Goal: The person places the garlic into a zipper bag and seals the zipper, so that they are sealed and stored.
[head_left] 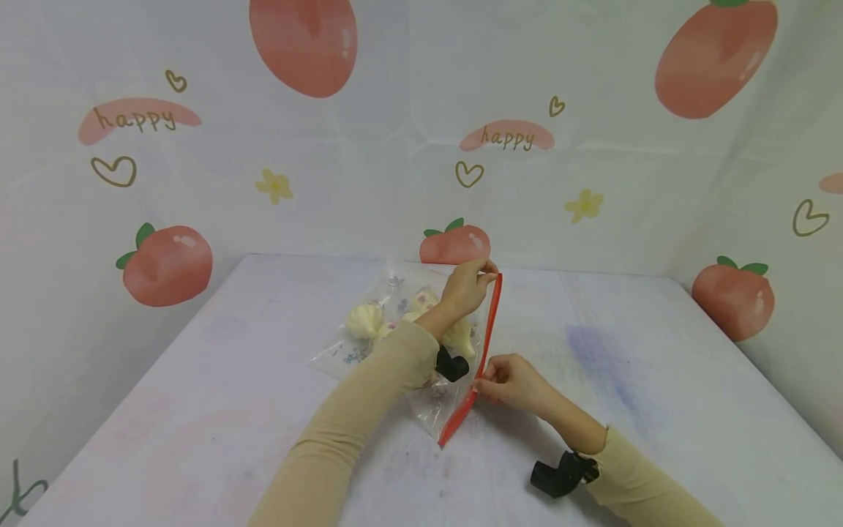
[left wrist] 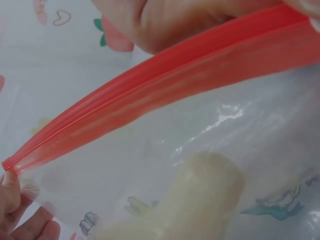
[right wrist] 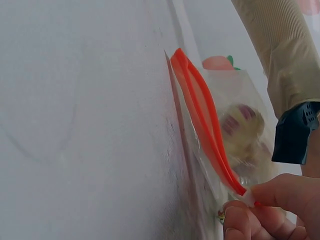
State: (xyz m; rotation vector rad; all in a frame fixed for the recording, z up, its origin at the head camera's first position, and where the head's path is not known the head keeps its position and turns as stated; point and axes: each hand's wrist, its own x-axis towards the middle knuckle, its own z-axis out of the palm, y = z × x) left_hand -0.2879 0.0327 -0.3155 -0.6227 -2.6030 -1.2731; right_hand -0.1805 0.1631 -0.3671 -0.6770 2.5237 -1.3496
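Note:
A clear zip bag point(head_left: 336, 351) with a red closure strip point(head_left: 491, 315) lies on the table, holding several pale garlic bulbs point(head_left: 364, 322). Purple streaks show on one garlic bulb point(right wrist: 242, 125) in the right wrist view. At the far end of the strip, my left hand point(head_left: 466, 287) pinches the bag's corner; its fingers point(left wrist: 10, 195) show at the lower left of the left wrist view. Farther down the strip, my right hand point(head_left: 516, 382) pinches a small white slider point(right wrist: 247, 198) between thumb and finger. From there the red strip runs on to the near corner, where its two edges look slightly parted.
A pale, stained table point(head_left: 197, 410) lies beneath the bag. Behind it hangs a white backdrop point(head_left: 395, 132) printed with peaches, hearts and flowers. Black wrist cameras sit at both cuffs; the left camera point(head_left: 452, 364) hangs over the bag.

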